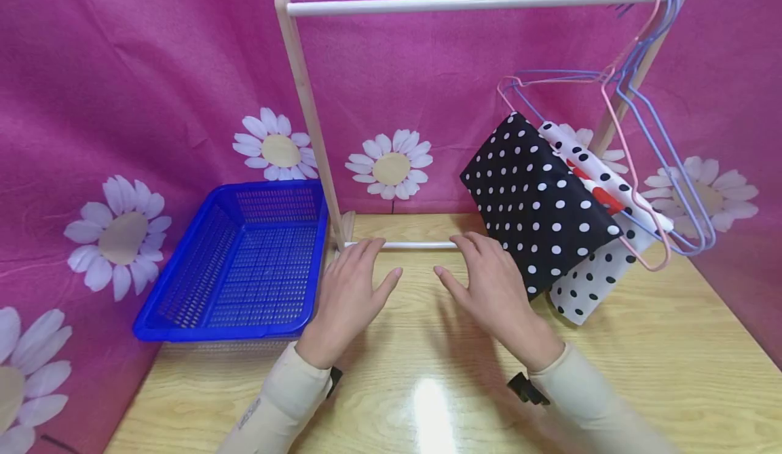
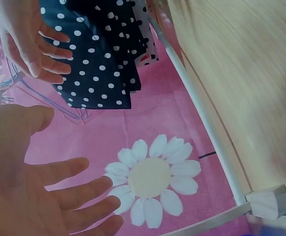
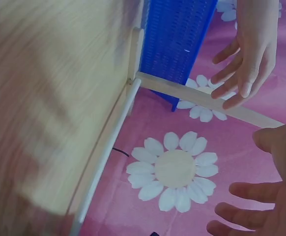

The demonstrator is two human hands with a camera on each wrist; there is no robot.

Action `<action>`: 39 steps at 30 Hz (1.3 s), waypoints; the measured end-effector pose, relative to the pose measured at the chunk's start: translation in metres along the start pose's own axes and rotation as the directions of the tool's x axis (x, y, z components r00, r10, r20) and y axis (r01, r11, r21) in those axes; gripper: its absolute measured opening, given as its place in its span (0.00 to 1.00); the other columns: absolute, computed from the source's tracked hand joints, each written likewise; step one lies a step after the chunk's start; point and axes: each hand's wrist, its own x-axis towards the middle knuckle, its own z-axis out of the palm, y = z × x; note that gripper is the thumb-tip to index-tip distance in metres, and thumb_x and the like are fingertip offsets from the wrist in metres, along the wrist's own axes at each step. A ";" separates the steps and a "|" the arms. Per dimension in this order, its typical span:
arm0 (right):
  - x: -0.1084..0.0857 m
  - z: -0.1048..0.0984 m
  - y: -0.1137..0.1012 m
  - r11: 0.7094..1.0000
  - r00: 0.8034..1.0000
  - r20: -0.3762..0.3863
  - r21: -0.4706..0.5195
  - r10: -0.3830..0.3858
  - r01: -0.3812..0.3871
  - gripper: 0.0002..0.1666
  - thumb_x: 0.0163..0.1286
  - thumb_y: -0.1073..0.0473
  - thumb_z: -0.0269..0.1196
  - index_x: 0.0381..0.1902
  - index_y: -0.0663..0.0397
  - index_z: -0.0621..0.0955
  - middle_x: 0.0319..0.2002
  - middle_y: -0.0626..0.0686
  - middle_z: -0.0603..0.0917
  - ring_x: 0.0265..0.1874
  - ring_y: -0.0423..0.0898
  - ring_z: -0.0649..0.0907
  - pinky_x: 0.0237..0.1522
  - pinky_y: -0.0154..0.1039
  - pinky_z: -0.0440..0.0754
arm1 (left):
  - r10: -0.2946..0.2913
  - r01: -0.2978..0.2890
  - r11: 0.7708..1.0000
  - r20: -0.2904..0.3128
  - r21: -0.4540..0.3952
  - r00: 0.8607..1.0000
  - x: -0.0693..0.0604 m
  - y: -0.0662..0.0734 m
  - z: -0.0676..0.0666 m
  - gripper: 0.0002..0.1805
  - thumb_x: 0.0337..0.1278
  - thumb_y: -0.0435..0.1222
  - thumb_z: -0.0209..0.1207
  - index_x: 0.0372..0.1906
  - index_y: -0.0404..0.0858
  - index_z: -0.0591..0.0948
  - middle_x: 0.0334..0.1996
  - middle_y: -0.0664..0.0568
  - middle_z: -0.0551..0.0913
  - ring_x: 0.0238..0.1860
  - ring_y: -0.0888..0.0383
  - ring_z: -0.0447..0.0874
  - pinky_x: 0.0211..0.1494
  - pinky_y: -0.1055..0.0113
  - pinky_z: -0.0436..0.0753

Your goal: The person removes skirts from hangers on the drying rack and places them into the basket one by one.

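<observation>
My left hand (image 1: 349, 291) hovers palm down above the table, fingers loosely extended, between the blue basket and the middle of the rack. Across from it, my right hand (image 1: 493, 284) is held likewise, close to a black cloth with white dots (image 1: 531, 203). Neither hand holds anything; both wrist views show the fingers spread apart. The dotted cloth hangs at the right of a small clothes rack (image 1: 464, 3), on a pink hanger (image 1: 632, 162). Behind it hangs a white cloth with black dots and red patches (image 1: 595, 284). Blue hangers (image 1: 678, 169) hang alongside.
An open blue plastic basket (image 1: 263, 271) stands on the left of the wooden table (image 1: 672, 345). The rack's lower white bar (image 1: 418, 245) runs past the fingertips near the table's back. A pink backdrop with daisies (image 1: 391, 169) rises behind.
</observation>
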 end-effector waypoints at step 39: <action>0.017 -0.067 0.009 1.000 0.999 -0.043 -0.016 -0.019 0.018 0.32 0.67 0.43 0.67 0.61 0.57 0.79 0.58 0.61 0.81 0.60 0.60 0.78 0.59 0.61 0.78 | 0.022 -0.020 0.998 0.039 -0.057 0.999 0.026 0.026 -0.014 0.29 0.68 0.54 0.59 0.65 0.41 0.77 0.61 0.47 0.83 0.65 0.47 0.80 0.68 0.50 0.78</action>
